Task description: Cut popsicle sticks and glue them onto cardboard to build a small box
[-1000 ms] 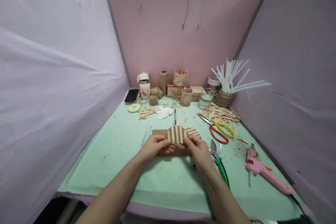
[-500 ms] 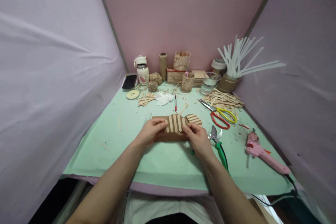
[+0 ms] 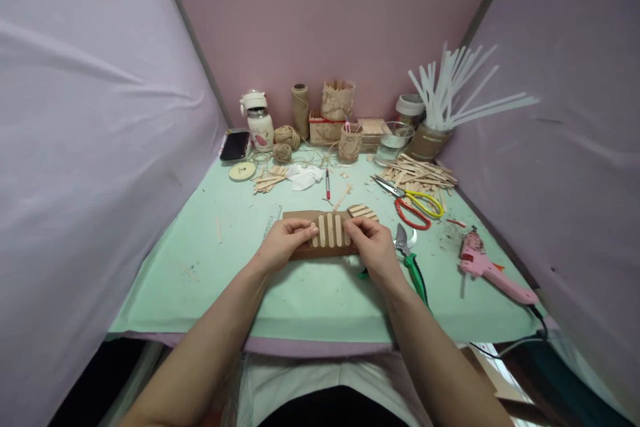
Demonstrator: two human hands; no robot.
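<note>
Between my two hands is a small cardboard piece with pale craft sticks (image 3: 330, 231) set side by side across it, apart from one another. My left hand (image 3: 286, 241) pinches its left edge with thumb and fingers. At the right edge my right hand (image 3: 372, 245) grips it the same way. Directly beneath lies a brown cardboard strip (image 3: 320, 253); whether the held piece touches it I cannot tell. A second, rounded stick-striped piece (image 3: 363, 213) sits just beyond my right hand. Green-handled pruning shears (image 3: 413, 270) lie beside my right wrist, partly hidden by it.
To the right are scissors (image 3: 413, 205) with red and yellow handles and a corded pink glue gun (image 3: 493, 270). Loose craft sticks (image 3: 423, 173) are heaped behind. Along the back stand a bottle (image 3: 260, 127), twine balls (image 3: 287, 138), a water bowl (image 3: 394, 145) and a jar of white glue sticks (image 3: 430, 142).
The view has tilted down slightly, so the table items appear higher and a little further left. Both hands keep their hold on the striped piece, whose tilt has changed slightly.
</note>
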